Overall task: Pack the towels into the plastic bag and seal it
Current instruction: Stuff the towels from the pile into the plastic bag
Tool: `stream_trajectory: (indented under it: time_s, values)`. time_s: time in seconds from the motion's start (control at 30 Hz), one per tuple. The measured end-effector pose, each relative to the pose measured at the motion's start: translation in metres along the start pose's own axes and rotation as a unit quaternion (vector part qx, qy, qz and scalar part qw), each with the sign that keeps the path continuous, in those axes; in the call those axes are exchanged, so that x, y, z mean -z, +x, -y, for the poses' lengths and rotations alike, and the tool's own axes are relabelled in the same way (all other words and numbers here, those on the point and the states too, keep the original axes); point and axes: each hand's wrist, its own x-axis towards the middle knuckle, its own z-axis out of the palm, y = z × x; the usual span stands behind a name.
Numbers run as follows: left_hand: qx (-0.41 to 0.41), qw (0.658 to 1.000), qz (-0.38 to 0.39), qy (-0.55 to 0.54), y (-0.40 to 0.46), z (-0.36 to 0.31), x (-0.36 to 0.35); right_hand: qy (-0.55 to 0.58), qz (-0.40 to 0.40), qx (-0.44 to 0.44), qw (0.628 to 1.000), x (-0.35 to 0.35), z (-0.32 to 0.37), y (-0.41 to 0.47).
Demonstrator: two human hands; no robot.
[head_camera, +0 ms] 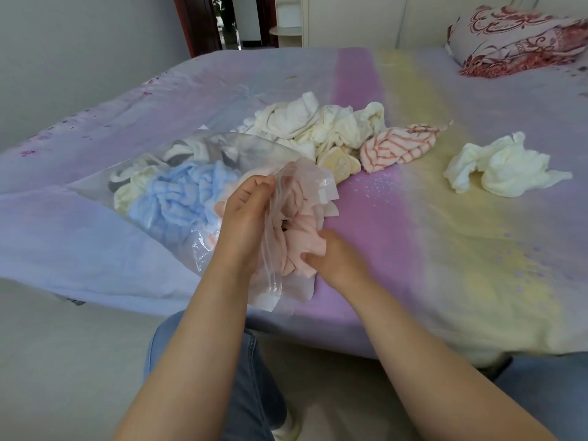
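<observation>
1. the plastic bag [197, 173] lies on its side on the bed [445, 249] at my left, its mouth turned toward me. through its clear wall i see a blue towel [178, 195], a cream one beside it and some white and grey cloth further in.
2. my left hand [245, 218] has its fingers curled and pinching the upper lip of the bag's mouth, holding it up.
3. the pink towel [302, 237] sits in the bag's mouth, partly inside, between my two hands.
4. my right hand [334, 259] grips the near end of the pink towel, fingers curled into the cloth.
5. beyond the bag lies a heap of white towels [318, 125], touching the bag's far side.
6. just right of that heap sits a small yellow cloth [339, 163], and against it a pink-striped towel [397, 148].
7. well apart to the right, a crumpled white towel [502, 167] lies alone on the sheet.
8. a patterned pillow [515, 39] rests at the far right corner.
</observation>
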Motion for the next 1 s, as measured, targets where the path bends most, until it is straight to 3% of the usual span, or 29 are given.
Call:
stream_trajectory:
  time_s: [0.07,0.1,0.17,0.23,0.27,0.33,0.37,0.43,0.5,0.57,0.7,0.8,0.93,1.0]
  values:
    - [0.004,1.000,-0.002,0.007,0.000,0.001,0.000,-0.023,-0.066,0.017,0.997,-0.001,0.009,-0.010]
    - [0.007,1.000,0.001,0.015,0.000,0.000,0.000,0.052,-0.078,0.037,0.995,-0.004,0.016,-0.013]
    - [0.003,0.999,0.009,0.041,-0.001,-0.001,0.001,0.299,-0.037,0.090,0.949,-0.003,0.041,-0.020]
    - [-0.013,0.998,0.015,0.065,-0.001,-0.003,0.004,0.375,0.035,0.175,0.910,0.002,0.064,-0.026]
    - [-0.023,0.997,0.016,0.073,-0.001,-0.006,0.007,0.327,0.059,0.217,0.918,0.004,0.073,-0.026]
    - [-0.041,0.996,0.024,0.079,0.000,-0.012,0.014,0.114,0.032,0.302,0.946,0.001,0.081,-0.022]
    - [-0.049,0.995,0.033,0.082,0.000,-0.014,0.018,0.017,0.005,0.320,0.947,-0.005,0.080,-0.019]
    - [-0.050,0.993,0.056,0.095,0.000,-0.017,0.024,-0.066,-0.038,0.326,0.942,-0.018,0.082,-0.017]
    - [-0.042,0.993,0.065,0.091,-0.002,-0.019,0.029,-0.092,-0.035,0.308,0.946,-0.035,0.082,-0.011]
    - [-0.042,0.995,0.063,0.060,-0.001,-0.022,0.036,-0.085,0.023,0.251,0.964,-0.047,0.083,0.000]
    - [-0.007,0.998,0.042,-0.056,0.003,-0.027,0.046,-0.105,0.144,0.267,0.947,-0.052,0.104,0.021]
    - [0.014,0.992,0.035,-0.122,0.006,-0.030,0.051,-0.144,0.145,0.207,0.957,-0.050,0.135,0.045]
    - [-0.002,0.998,-0.015,-0.065,0.012,-0.028,0.055,-0.064,0.165,0.215,0.960,-0.031,0.163,0.047]
    - [-0.012,0.998,-0.058,-0.032,0.017,-0.021,0.055,-0.041,0.217,0.141,0.965,-0.021,0.165,0.048]
